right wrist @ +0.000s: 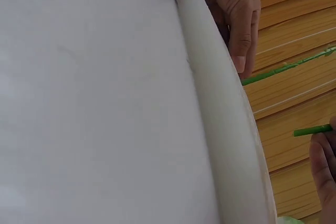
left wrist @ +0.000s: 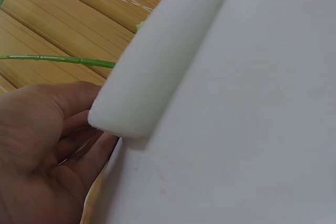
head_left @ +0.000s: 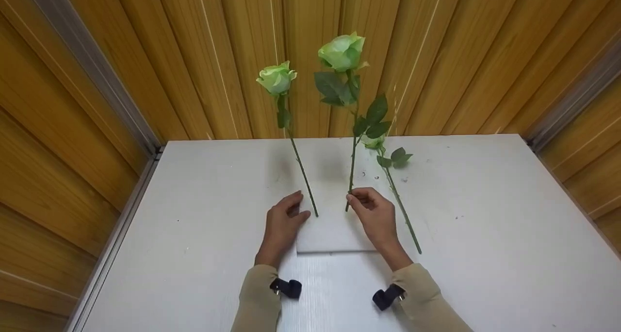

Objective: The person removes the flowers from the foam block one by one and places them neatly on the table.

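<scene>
My right hand (head_left: 379, 218) pinches the lower stem of a pale green rose (head_left: 342, 53) and holds it upright. In the right wrist view, the cut stem end (right wrist: 311, 130) pokes free below the fingers, apart from the white foam block (right wrist: 226, 114). Another pale green rose (head_left: 277, 78) stands, leaning a little left, with its stem foot (head_left: 315, 210) at the foam's left part. Around the foam's left edge lies my left hand (head_left: 282, 229), thumb and fingers loosely bent and touching its side near that stem. The left wrist view shows the left palm (left wrist: 31, 145) beside the foam corner.
A third green rose (head_left: 405, 208) lies on the white table (head_left: 485, 201) to the right of my right hand, its bloom toward the back. Wood-patterned panels (head_left: 310, 104) rise behind the table, with metal rails (head_left: 123, 99) at the sides.
</scene>
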